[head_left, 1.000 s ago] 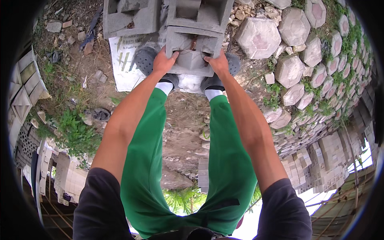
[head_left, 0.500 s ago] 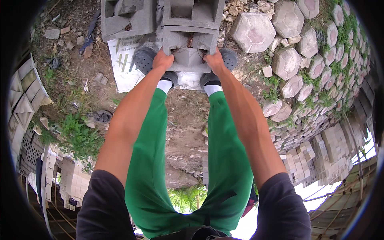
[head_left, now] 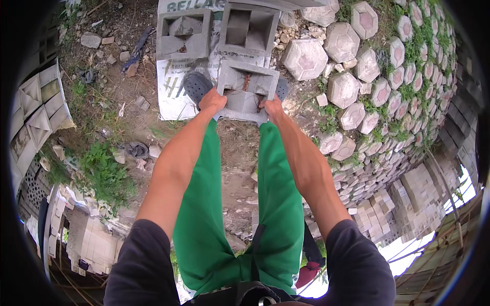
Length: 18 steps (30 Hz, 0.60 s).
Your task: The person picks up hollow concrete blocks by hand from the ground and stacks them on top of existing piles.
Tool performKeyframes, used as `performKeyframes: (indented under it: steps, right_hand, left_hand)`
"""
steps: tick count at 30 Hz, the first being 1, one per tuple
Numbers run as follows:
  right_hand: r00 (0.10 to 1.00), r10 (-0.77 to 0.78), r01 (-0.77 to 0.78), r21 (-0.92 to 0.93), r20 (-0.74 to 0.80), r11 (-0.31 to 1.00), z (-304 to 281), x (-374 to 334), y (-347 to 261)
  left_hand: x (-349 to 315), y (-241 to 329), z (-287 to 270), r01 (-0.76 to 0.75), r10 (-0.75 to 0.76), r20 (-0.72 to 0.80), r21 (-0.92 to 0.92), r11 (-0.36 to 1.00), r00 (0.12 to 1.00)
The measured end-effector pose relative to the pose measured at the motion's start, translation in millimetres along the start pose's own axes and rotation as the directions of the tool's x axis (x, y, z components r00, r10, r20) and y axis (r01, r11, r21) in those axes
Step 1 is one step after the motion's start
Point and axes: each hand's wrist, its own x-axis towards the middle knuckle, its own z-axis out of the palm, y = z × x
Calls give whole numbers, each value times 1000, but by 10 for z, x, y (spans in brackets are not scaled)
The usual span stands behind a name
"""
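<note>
A grey concrete ventilation block [head_left: 237, 104] with angled inner walls is between my hands, close in front of my legs. My left hand [head_left: 212, 101] is closed round its left rim and my right hand [head_left: 272, 106] round its right rim. It looks raised and slightly tilted, partly covering my dark clogs [head_left: 198, 86]; its underside is hidden. Beyond it, a similar block [head_left: 247, 50] stands apart from it, and another concrete block [head_left: 208, 35] sits to the left. Printed white sacking [head_left: 168, 104] lies underneath these blocks.
Hexagonal pavers [head_left: 305, 58] cover the ground on the right, with grass between them. Stones [head_left: 91, 40] and a dark cloth strip [head_left: 138, 51] lie at the far left. More patterned blocks [head_left: 38, 122] stand at the left edge, near a green plant [head_left: 104, 171].
The held block has come away from the block beyond it, toward my legs, leaving a gap with sacking showing. Both hands keep their grip. The view has shifted, showing more ground ahead.
</note>
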Motion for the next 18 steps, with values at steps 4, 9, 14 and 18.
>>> performKeyframes:
  steps: [4, 9, 14, 18]
  right_hand:
    - [1000, -8, 6, -78, -17, 997, -155, -930, -303]
    - [969, -245, 242, -344, 34, 907, -152, -2774, -959]
    - [914, -397, 405, -136, 86, 904, -224, -4288, -1664]
    - [859, -501, 508, -47, 103, 860, -173, -5381, -2291]
  left_hand:
    - [-1041, 185, -442, -58, 58, -13, 29, 998, 998]
    - [-2753, 33, -1077, -279, 262, -105, -219, 935, 959]
    - [-4162, 115, -1358, -461, 295, -426, -368, 808, 855]
    - [-5043, 300, -1874, -546, 296, -523, -426, 721, 799]
